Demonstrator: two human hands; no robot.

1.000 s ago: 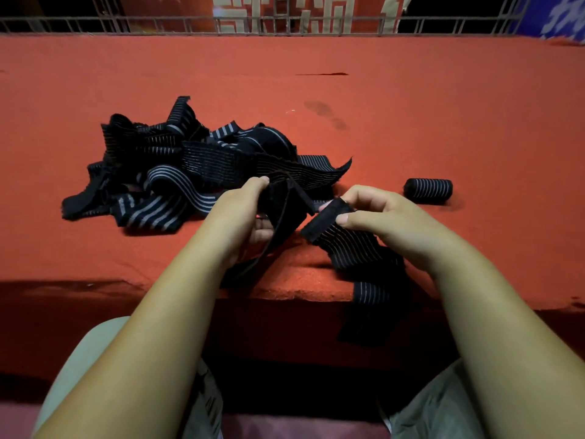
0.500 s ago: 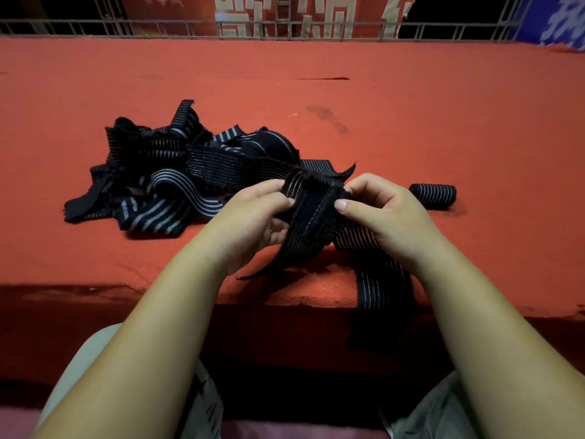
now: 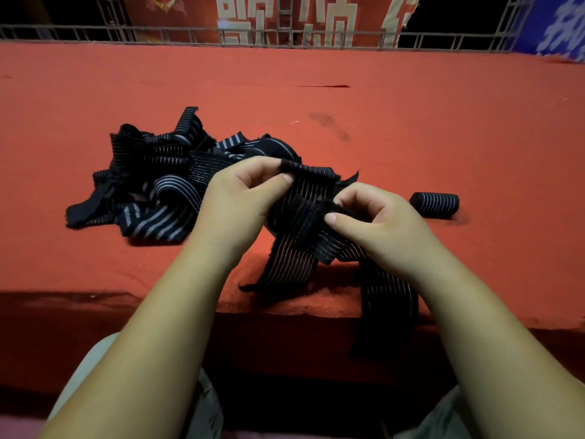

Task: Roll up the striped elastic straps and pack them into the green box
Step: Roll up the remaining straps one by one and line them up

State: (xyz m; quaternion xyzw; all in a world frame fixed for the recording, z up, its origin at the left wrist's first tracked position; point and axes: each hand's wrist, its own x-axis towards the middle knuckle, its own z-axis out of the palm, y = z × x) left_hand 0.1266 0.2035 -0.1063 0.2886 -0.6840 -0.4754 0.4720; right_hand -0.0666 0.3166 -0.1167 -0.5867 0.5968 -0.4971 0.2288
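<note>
Head view. Both hands work at the near edge of the red table (image 3: 443, 122).

Left hand (image 3: 240, 198): thumb and forefinger pinch the upper end of one striped strap (image 3: 304, 217), with the other fingers curled beneath.

Right hand (image 3: 376, 223): thumb and fingertips pinch a fold of the same strap, at 4 o'clock from the left pinch. Whether a roll is started inside this grip, cannot tell.

The strap's loose tail drops over the table edge toward 6 o'clock.

Loose strap pile (image 3: 164, 172): on the table at 10 o'clock from the hands.

One rolled strap (image 3: 433, 205): lies on its side at 3 o'clock from the right hand, apart from it.

Green box: not in view.

Step in hand, by my reading: starting the roll.

- Square the end first and keep the stripes running straight, so the edges stack flush.
- Hold light tension between the two pinches, since elastic springs open if slack.
- Keep the first turns small and firm.
- Watch for twists in the hanging tail.
</note>
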